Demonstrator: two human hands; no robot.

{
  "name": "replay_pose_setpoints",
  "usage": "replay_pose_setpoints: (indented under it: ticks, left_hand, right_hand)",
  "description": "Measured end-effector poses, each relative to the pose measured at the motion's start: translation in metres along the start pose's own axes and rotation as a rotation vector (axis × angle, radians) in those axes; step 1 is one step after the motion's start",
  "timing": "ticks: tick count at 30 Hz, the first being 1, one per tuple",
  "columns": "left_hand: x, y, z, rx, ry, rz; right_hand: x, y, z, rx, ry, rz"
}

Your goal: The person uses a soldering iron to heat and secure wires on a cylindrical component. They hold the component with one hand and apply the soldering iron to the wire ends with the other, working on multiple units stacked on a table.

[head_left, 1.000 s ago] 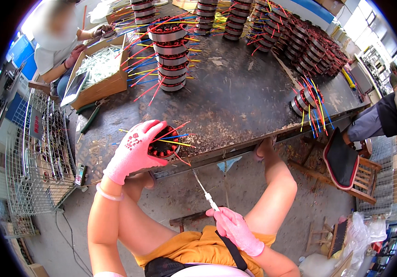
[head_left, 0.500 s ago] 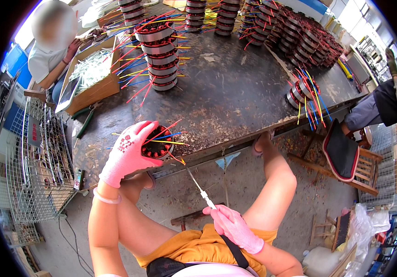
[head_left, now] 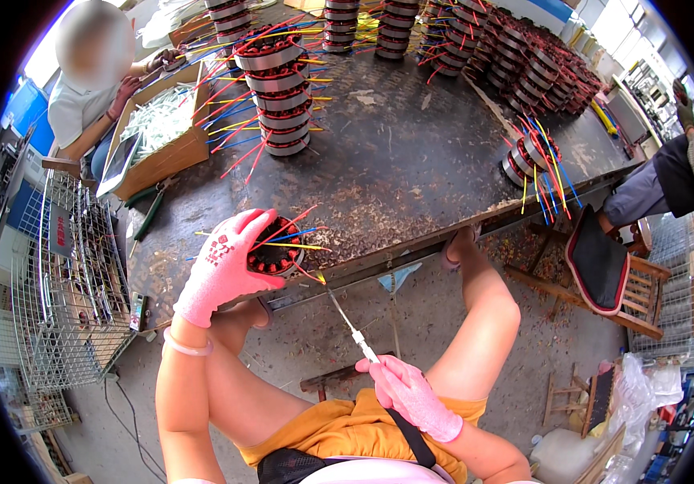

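My left hand, in a pink glove, grips a ring-shaped motor stator at the near edge of the table. Red, blue and yellow wires stick out of the stator to the right, and its near left side is hidden under my fingers. In my right hand, also gloved in pink, is a thin rod-like tool with a white sleeve, held low over my lap. The tool's far tip meets, or nearly meets, the end of a wire with a small yellow piece just beyond the table edge.
Stacked stators with wires stand across the dark table; a short pile lies at right. Pliers rest beside a cardboard box of white tubes. A co-worker sits at left, another person at right, near a wooden chair.
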State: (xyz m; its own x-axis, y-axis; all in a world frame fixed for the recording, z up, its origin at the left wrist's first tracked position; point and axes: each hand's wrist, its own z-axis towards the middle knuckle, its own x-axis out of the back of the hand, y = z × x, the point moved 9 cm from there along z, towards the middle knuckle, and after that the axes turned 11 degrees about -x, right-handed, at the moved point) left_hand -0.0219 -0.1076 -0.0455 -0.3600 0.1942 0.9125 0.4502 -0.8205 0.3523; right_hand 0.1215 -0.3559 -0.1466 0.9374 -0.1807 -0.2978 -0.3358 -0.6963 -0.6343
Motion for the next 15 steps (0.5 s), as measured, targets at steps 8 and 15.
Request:
replay_pose_setpoints:
  ticks: [8, 15]
  left_hand:
    - [0.0003, 0.0008, 0.0000, -0.011, 0.019, 0.001]
    - [-0.0011, 0.0004, -0.0007, 0.018, -0.002, 0.000]
  right_hand:
    - [-0.0005, -0.0034, -0.0045, 0.004, -0.003, 0.004]
    - [-0.0021, -0.0051, -0.0032, 0.011, -0.003, -0.017]
